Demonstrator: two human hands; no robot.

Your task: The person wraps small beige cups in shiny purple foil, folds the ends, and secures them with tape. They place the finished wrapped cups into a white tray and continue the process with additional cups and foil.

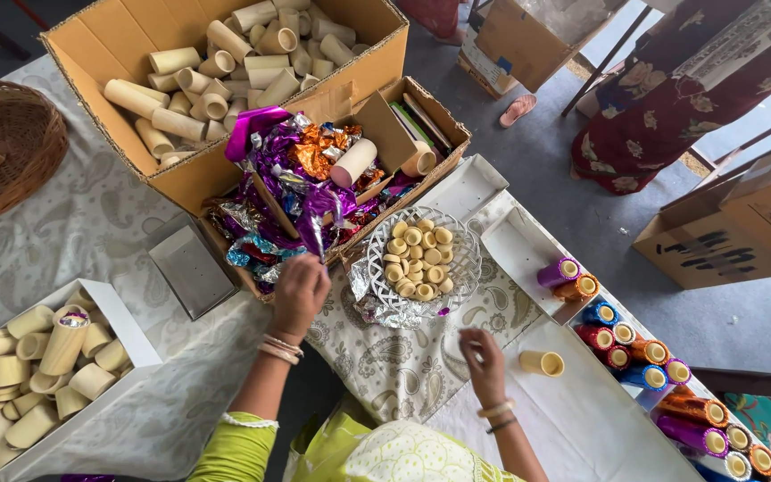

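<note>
Done: foil-wrapped tubes (644, 357) line your 3 o'clock | left hand (299, 290) pinches foil sheets (292, 192) at 12 | right hand (482, 357) loosely curled, bare tube (542, 362) beside it | left: full carton of bare tubes (243, 54).

Wicker basket (11, 143) — far left — pink sandal (518, 110) beyond.

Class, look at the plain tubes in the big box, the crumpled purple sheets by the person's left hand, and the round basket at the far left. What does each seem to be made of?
Plain tubes: likely cardboard, matte beige, with hollow ends.
Purple sheets: thin metallic foil or foil-like film, glossy, creased and reflective.
Round basket: woven wicker or cane, brown, with visible weave.
</note>
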